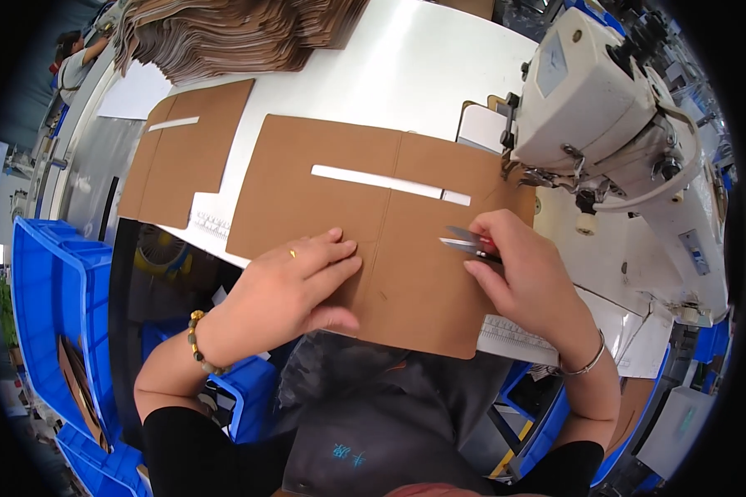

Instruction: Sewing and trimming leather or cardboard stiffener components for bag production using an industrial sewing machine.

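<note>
A brown leather-like panel (414, 286) with a long narrow slot and a seam line down its middle lies on the white table. My left hand (302, 277) rests on its near left part, fingers stretched out and holding nothing. In my right hand (522, 269) is a pair of thread snips (464, 240), gripped between thumb and fingers. The snips' blades are apart and point left over the panel, below the right end of the slot. My fingers partly cover the handle.
A white sewing machine (572, 108) stands at the right, its head over the panel's far right corner. Another slotted brown panel (195, 157) lies to the left. Stacked brown pieces (215, 37) sit at the back. Blue bins (62, 306) stand at left; a person (75, 68) is far left.
</note>
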The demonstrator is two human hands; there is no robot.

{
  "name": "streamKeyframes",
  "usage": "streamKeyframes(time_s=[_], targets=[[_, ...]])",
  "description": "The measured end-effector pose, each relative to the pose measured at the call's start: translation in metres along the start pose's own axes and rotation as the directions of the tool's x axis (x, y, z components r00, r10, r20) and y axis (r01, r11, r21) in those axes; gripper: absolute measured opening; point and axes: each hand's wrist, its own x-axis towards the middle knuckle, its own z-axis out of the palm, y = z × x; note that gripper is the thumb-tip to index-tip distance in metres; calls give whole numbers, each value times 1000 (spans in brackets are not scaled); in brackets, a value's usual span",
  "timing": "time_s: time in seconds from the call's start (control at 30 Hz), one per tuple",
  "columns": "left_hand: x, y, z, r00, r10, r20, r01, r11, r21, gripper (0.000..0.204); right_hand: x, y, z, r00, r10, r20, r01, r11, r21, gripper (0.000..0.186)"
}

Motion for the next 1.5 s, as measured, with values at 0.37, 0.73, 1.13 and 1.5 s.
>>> streamKeyframes(time_s=[0.37, 0.73, 1.13, 1.5], targets=[[36, -10, 19, 963, -209, -171, 193, 975, -109, 14, 19, -23, 46, 999, -53, -10, 53, 983, 175, 21], [40, -8, 24, 910, -366, -193, 194, 790, -582, 14, 21, -21, 63, 980, -161, -118, 159, 987, -31, 19], [34, -9, 30, 909, -367, -198, 175, 768, -616, 10, 22, -23, 65, 979, -167, -116, 160, 985, -69, 18], [-107, -58, -3, 715, -689, 119, 480, 360, -800, 18, 40, -6, 50, 975, 76, -209, -24, 970, 242, 11]])
